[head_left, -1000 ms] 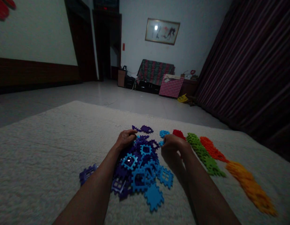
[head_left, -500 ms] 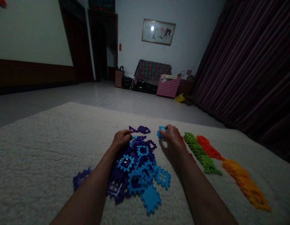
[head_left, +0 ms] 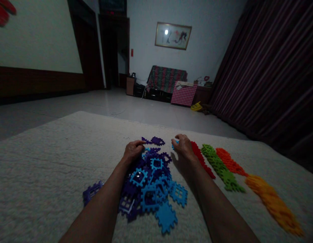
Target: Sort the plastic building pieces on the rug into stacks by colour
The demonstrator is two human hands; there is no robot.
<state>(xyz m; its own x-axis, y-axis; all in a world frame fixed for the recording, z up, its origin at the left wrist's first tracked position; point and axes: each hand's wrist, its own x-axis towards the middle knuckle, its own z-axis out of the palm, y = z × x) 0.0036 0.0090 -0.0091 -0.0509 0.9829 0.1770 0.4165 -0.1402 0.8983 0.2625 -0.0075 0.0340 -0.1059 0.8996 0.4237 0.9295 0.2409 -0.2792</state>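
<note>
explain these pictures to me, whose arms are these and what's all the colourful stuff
There is no machine: these are a person's bare arms, seen by one camera worn on their head. On a pale, textured cover lies a jumbled pile of purple and blue toothed pieces. To its right are red, green, red-orange and orange rows. The left hand is at the pile's far edge; the right hand is at some blue pieces. Whether either grips anything is unclear.

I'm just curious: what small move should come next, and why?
Perhaps the right grip should reach for the solid blue tile: it lies mostly uncovered at the near edge of a mixed blue-and-purple pile, while red tiles and green tiles form separate rows.
</note>
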